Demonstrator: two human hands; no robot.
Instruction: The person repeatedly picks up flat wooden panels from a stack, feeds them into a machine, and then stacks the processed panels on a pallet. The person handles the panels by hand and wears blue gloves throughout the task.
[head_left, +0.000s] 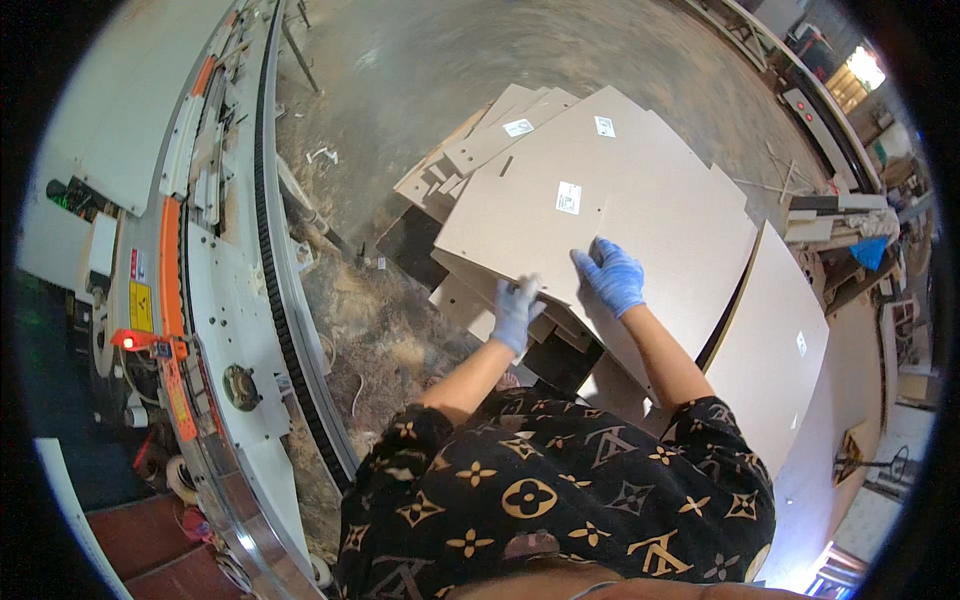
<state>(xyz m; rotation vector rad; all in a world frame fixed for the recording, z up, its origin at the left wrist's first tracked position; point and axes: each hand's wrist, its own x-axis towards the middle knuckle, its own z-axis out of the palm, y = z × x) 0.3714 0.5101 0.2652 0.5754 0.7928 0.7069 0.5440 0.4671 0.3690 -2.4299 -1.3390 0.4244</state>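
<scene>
Though broad, panel (655, 185) beneath right grip (612, 276).

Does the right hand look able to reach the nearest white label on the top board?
Likely yes: the right hand is over the same board, close to the label, and nothing visible lies between them.

A thin light-blue glove (512, 325) covers the left hand (516, 308), greyer towards the fingertips; a matching blue glove (622, 285) covers the right hand (610, 275). Both end around the wrists, and behind them the forearms (665, 355) are bare up to the elbow-length sleeves (708, 425). Further back from the hands is a loose black shirt (560, 455) — printed all over with gold and grey four-petalled flowers, pointed stars, ringed blossoms and letter-like emblems.
</scene>
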